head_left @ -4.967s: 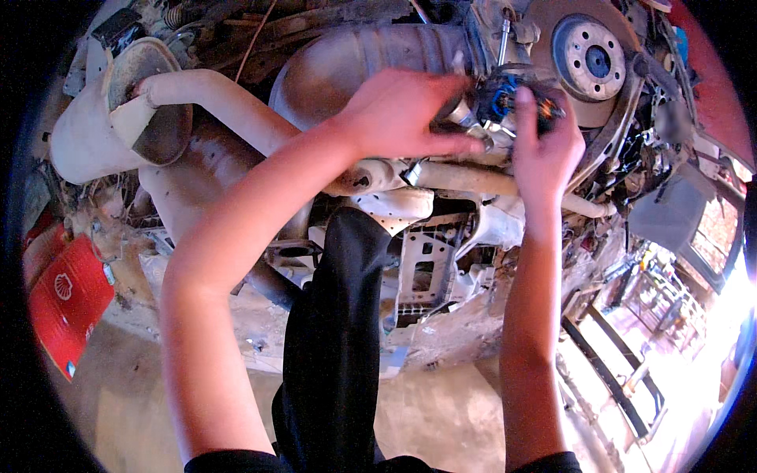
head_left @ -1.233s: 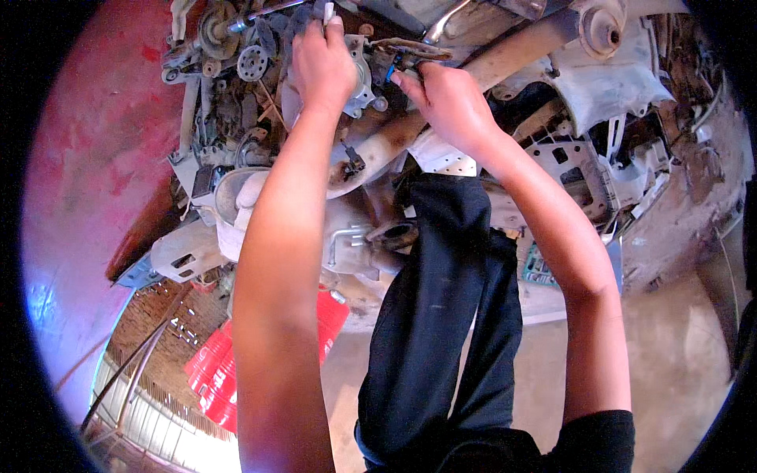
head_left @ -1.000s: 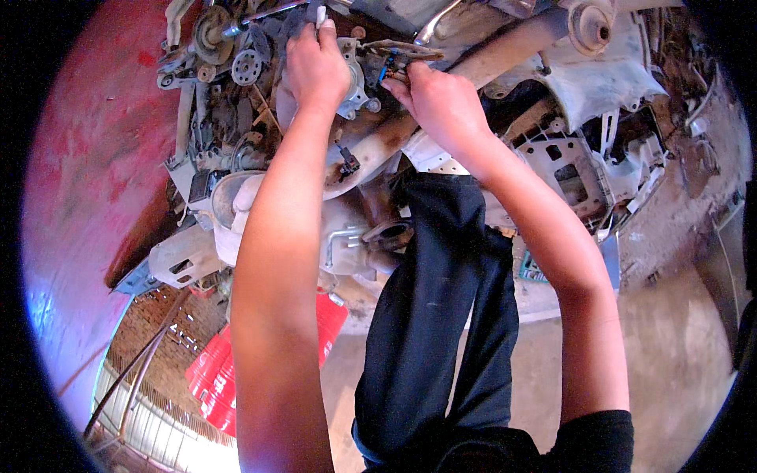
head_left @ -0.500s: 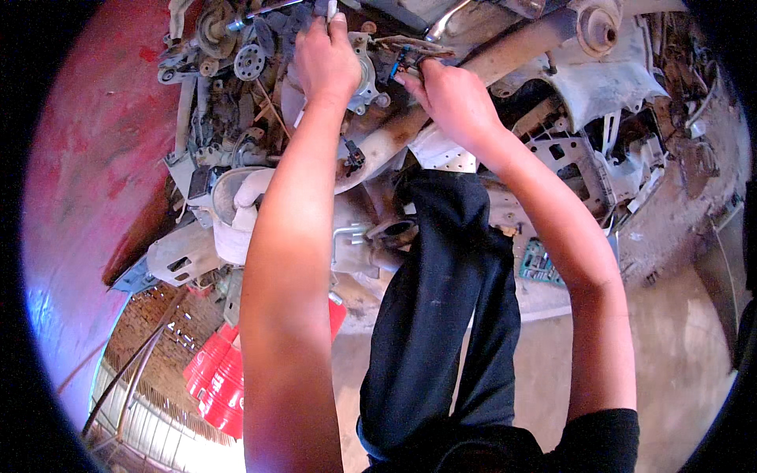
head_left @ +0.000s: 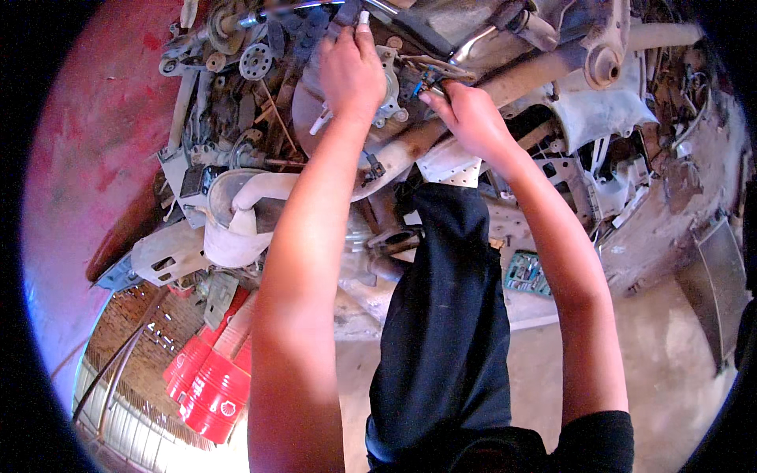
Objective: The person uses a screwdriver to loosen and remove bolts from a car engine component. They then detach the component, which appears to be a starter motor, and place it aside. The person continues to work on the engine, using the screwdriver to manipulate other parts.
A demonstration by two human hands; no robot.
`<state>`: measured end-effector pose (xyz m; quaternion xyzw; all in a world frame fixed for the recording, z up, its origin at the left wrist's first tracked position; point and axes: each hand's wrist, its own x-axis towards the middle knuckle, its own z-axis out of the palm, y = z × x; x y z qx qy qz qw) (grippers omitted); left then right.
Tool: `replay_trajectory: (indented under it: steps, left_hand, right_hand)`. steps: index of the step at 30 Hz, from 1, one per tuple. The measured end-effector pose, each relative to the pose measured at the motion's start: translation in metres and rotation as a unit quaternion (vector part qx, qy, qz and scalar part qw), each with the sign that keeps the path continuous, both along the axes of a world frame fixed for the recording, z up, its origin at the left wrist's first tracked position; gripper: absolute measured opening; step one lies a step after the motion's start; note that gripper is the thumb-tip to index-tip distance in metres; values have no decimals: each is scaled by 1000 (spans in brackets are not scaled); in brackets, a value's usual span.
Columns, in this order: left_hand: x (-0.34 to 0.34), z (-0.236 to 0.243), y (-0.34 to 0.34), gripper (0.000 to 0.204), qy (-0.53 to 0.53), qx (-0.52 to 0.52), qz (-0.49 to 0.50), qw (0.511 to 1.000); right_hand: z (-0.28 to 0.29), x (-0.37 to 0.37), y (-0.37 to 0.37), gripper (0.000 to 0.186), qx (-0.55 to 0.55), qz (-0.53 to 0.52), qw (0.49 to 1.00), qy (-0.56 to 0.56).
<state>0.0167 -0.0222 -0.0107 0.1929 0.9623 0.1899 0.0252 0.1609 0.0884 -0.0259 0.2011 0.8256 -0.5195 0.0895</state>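
Observation:
My left hand (head_left: 352, 72) is closed over a greasy metal housing (head_left: 388, 87) among vehicle underparts. A short pale piece (head_left: 363, 18) sticks up past its fingertips. A white stick-like end (head_left: 320, 121) shows below the palm; whether both belong to one thing I cannot tell. To the right, my right hand (head_left: 475, 110) pinches a small black-and-blue part (head_left: 426, 82), close beside the housing and a loose bunch of wires (head_left: 441, 69). The fingers hide most of what each hand holds.
A thick rusty tube (head_left: 536, 71) crosses at the upper right, near a chrome-shafted tool (head_left: 473, 43). A red car panel (head_left: 102, 118) stands at left. Red drums (head_left: 213, 394) are at lower left, and a green tool case (head_left: 527, 273) lies beyond my knee.
The view has shifted, so hands and parts sit slightly further right or lower. Both hands keep their grips by the housing. More of the red drums shows.

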Motion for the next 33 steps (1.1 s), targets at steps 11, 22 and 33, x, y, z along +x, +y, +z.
replay_trajectory:
  steps: [11,22,33]
  left_hand:
    - [0,-1,3,40,51,2,-7,999]
    - [2,-3,6,40,73,12,-3,997]
    - [1,0,4,38,22,43,61,997]
  right_hand:
    - [-9,1,-6,45,39,-13,999,13]
    - [-2,3,-3,46,19,-32,999,-12]
    - [35,7,43,18,274,-165,938,132]
